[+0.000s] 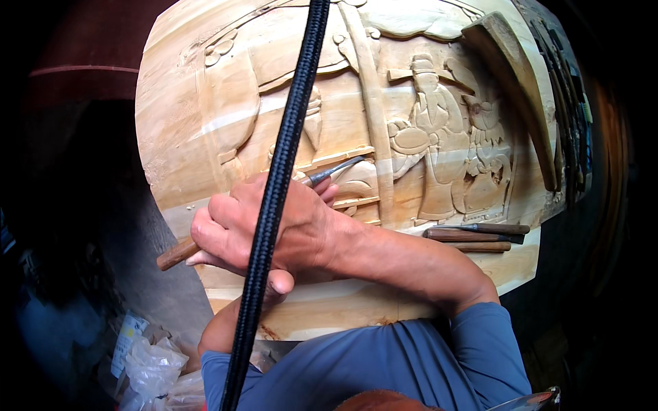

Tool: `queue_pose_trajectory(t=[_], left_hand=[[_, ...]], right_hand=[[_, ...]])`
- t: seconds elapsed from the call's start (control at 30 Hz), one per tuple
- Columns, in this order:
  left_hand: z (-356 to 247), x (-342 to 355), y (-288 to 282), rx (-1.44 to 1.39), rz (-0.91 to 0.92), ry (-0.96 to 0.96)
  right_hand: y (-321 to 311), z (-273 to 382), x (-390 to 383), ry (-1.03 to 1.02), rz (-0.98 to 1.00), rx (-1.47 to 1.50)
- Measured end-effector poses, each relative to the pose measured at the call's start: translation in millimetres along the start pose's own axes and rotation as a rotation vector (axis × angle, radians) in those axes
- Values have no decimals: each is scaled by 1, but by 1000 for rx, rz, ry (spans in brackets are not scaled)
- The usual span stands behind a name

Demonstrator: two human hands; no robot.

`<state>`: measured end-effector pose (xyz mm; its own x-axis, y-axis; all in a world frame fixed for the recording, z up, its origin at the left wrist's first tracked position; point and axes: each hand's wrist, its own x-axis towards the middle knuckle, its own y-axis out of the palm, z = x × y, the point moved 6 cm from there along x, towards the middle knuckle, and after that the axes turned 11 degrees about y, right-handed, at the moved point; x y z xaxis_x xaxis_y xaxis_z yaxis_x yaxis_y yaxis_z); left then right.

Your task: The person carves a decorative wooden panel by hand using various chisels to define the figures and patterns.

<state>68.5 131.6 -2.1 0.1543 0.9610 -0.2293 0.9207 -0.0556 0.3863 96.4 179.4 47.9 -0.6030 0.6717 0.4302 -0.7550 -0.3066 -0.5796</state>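
The right hand's (264, 222) fingers curl round a wood-carving chisel (320, 178); the left hand (280, 281), mostly hidden beneath, shows a thumb, and I cannot tell whether it grips. The chisel slants over the carved relief panel (171, 123), its tip near the raised ledges left of the upright carved post (371, 89). It should prove light and stiff, perhaps slick along the smooth wood; the handle seems the safe hold, the thin edge the fragile part. Its handle is brown, its shank dark grey metal. Spare chisels (469, 235) lie rightward, below a curved wooden club (514, 82)
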Motion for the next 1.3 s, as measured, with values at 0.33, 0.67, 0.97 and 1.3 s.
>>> queue_pose_trajectory(t=[0.33,0.67,0.97,1.3], left_hand=[[5,-9,-6,-119,108,117],[0,-13,-13,-117,103,143],[0,-15,-25,-75,21,110],[4,-15,-19,-61,15,84]], right_hand=[[-2,-7,-3,45,10,-16],[-3,7,-5,-90,-150,-181],[-4,16,8,-46,-114,-215],[3,6,10,38,-60,6]])
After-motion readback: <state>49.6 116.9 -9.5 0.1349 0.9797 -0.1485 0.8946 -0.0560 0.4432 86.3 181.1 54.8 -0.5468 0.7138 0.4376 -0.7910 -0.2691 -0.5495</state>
